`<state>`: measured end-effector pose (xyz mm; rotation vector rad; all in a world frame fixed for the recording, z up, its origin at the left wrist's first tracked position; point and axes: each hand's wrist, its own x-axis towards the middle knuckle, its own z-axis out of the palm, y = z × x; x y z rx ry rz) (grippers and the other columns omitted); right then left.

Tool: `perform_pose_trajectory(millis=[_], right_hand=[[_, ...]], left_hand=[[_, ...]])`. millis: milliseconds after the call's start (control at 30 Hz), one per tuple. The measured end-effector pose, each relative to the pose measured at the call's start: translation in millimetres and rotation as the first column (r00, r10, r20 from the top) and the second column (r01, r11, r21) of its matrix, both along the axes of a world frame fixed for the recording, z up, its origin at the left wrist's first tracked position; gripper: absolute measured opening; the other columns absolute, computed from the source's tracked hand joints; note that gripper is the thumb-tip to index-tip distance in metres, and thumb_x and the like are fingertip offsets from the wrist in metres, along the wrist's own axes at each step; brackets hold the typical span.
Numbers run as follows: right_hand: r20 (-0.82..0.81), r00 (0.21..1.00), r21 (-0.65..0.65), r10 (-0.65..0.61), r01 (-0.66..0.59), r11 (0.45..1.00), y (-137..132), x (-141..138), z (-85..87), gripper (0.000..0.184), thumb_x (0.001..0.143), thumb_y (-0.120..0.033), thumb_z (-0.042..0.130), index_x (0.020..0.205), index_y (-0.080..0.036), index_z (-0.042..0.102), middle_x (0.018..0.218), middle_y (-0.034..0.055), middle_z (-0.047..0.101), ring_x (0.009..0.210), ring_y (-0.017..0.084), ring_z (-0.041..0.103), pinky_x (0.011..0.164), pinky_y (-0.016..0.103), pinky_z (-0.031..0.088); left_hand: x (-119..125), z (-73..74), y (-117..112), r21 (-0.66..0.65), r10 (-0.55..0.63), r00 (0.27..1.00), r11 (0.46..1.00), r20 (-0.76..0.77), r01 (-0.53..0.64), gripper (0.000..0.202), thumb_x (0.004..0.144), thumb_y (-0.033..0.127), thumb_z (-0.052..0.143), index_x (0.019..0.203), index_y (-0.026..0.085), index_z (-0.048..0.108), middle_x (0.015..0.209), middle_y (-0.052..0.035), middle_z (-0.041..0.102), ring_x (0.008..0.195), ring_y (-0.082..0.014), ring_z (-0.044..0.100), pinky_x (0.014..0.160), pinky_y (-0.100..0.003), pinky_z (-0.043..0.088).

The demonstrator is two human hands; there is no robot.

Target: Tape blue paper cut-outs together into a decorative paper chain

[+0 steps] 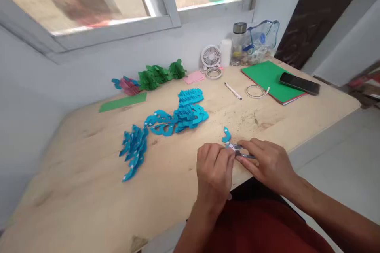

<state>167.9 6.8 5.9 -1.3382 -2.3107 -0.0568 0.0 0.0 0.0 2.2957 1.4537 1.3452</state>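
Both my hands meet at the near edge of the wooden table (74, 201). My left hand (214, 172) is closed in a pinch on one end of a small grey metal tool (238, 150). My right hand (268, 162) grips the other end of that tool, fingers curled round it. A small blue paper piece (226, 134) lies just beyond the fingertips. Further left sits a pile of blue paper cut-outs (178, 116), trailing down to more blue pieces (134, 150).
Green paper flowers (160, 74) and a green strip (123, 102) lie near the wall. At the back right are a small fan (210, 57), tape rolls (213, 72), a pen (233, 91), a bottle (238, 43), a green notebook (268, 79) and a phone (299, 83).
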Motion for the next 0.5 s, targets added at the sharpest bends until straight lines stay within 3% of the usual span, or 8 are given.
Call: perform_pose_trajectory(millis=[100,200,267,333,400,500], right_hand=[[-0.028,0.999,-0.041,-0.027,0.026,0.999,1.2,7.2,-4.6,0.023,0.093,-0.036,0.048,0.104,-0.021,0.061,0.078,0.0,0.067,0.065,0.018,0.063,0.06,0.029,0.041],[-0.043,0.997,-0.088,-0.059,0.055,0.995,1.6,14.9,-11.3,0.025,0.093,-0.037,0.047,0.103,-0.02,0.062,0.08,0.0006,0.068,0.066,0.017,0.064,0.059,0.028,0.041],[-0.053,0.995,-0.115,-0.079,0.073,0.991,2.4,21.0,-17.0,0.026,0.093,-0.038,0.047,0.104,-0.02,0.063,0.081,0.0009,0.068,0.066,0.017,0.065,0.059,0.028,0.041],[-0.068,0.992,-0.117,-0.11,0.101,0.988,5.0,28.6,-23.4,0.027,0.093,-0.039,0.047,0.104,-0.019,0.063,0.083,0.0014,0.07,0.068,0.016,0.065,0.06,0.028,0.042],[-0.074,0.985,-0.096,-0.154,0.146,0.985,9.7,38.1,-30.1,0.029,0.093,-0.039,0.047,0.106,-0.019,0.063,0.085,0.002,0.07,0.07,0.017,0.066,0.061,0.028,0.043],[-0.057,0.972,-0.045,-0.227,0.224,0.974,19.1,54.6,-39.3,0.031,0.093,-0.04,0.047,0.108,-0.018,0.064,0.081,0.0024,0.07,0.072,0.018,0.065,0.062,0.028,0.043]], left_hand=[[1.9,-1.4,-7.2,-0.158,-0.009,0.983,0.987,0.186,0.039,0.013,0.086,0.01,0.055,0.079,0.019,0.061,0.076,-0.0034,0.061,0.074,-0.018,0.053,0.069,-0.031,0.041],[5.0,-4.1,-11.2,-0.355,0.032,0.898,0.924,0.439,0.141,0.012,0.085,0.013,0.057,0.077,0.019,0.062,0.075,-0.001,0.059,0.074,-0.0155,0.054,0.07,-0.028,0.041],[8.5,-6.0,-11.8,-0.464,0.116,0.776,0.851,0.62,0.244,0.009,0.084,0.017,0.06,0.075,0.019,0.063,0.072,0.0004,0.058,0.072,-0.0138,0.052,0.069,-0.026,0.04],[12.8,-7.3,-11.3,-0.528,0.239,0.599,0.765,0.764,0.368,0.006,0.081,0.021,0.065,0.075,0.019,0.064,0.07,0.0016,0.056,0.07,-0.012,0.05,0.069,-0.024,0.039],[17.0,-7.7,-10.4,-0.538,0.348,0.431,0.694,0.833,0.479,0.006,0.078,0.022,0.068,0.075,0.018,0.065,0.068,0.0022,0.055,0.069,-0.0107,0.048,0.069,-0.023,0.039],[21.8,-7.5,-9.1,-0.499,0.435,0.262,0.625,0.861,0.6,0.007,0.076,0.022,0.071,0.075,0.017,0.066,0.065,0.0021,0.054,0.066,-0.01,0.047,0.07,-0.023,0.039]])
